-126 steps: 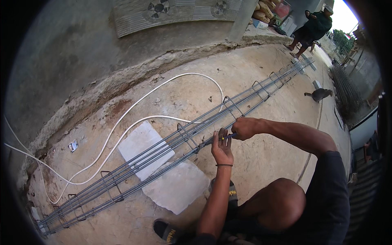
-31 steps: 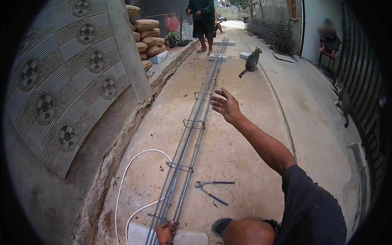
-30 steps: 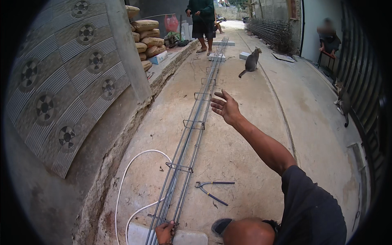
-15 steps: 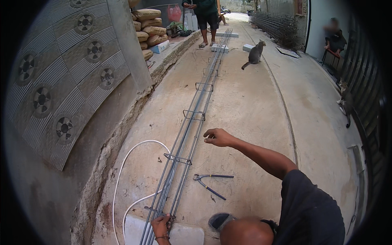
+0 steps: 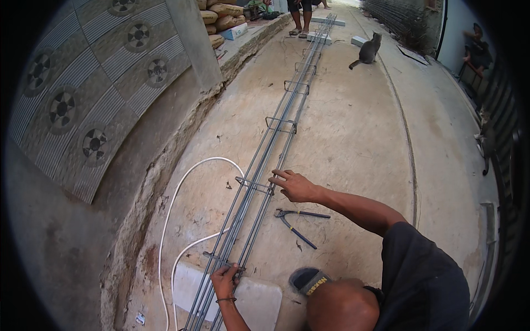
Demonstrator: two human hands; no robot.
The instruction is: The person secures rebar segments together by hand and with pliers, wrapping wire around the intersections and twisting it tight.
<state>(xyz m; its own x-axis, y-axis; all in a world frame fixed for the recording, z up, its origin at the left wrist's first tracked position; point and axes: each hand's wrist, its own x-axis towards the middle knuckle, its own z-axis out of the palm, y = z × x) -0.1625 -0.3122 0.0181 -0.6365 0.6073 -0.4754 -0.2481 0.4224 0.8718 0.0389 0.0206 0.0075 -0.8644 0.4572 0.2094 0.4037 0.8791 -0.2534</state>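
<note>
A long steel rebar cage with spaced rectangular stirrups runs away from me along the concrete ground. Near its close end, my left hand grips a rod beside a stirrup. My right hand has its fingers apart, their tips at or just over the right-side rods by another stirrup; contact is unclear. Pincers with dark handles lie spread on the ground right of the cage. Pale slabs lie under the near part, and a white hose loops to the left.
A rough ledge and wall with a patterned panel border the left, with stacked sacks beyond. A person's legs stand by the far cage. A grey cat sits to its right; another person is by the right gate, near a second cat.
The pincers held 4.2 seconds ago now lie on the ground. My right hand, raised a second ago, has come down to the rods. The view has tilted downward.
</note>
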